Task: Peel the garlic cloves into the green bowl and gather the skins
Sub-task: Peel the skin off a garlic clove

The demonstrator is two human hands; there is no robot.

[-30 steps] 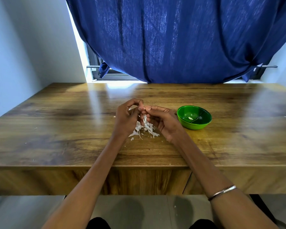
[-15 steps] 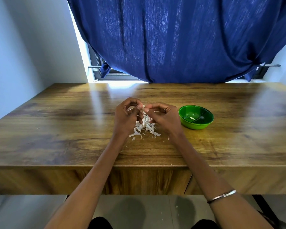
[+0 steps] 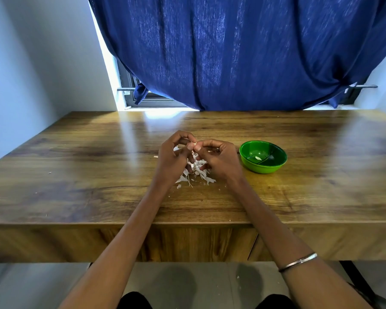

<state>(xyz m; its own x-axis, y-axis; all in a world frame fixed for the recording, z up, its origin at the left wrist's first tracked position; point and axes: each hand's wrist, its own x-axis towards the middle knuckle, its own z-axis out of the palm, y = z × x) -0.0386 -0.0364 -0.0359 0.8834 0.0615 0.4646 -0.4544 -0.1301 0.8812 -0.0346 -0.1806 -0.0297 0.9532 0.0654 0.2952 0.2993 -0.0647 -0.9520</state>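
Both hands meet above the middle of the wooden table [image 3: 76, 179]. My left hand [image 3: 173, 159] and my right hand [image 3: 221, 161] pinch one small pale garlic clove [image 3: 195, 144] between thumbs and fingertips; most of the clove is hidden by the fingers. Beneath the hands lies a heap of white garlic skins [image 3: 197, 171]. The green bowl [image 3: 263, 159] stands on the table just right of my right hand, with a peeled clove [image 3: 258, 157] inside it.
Small skin flakes are scattered on the table around the heap and further left [image 3: 49, 172]. A dark blue curtain [image 3: 243, 52] hangs over the window behind the table's far edge. White walls stand on both sides.
Both hands have stayed together over the skin heap, shifting slightly as they work the clove; my right hand has turned palm down. The bowl has not moved.
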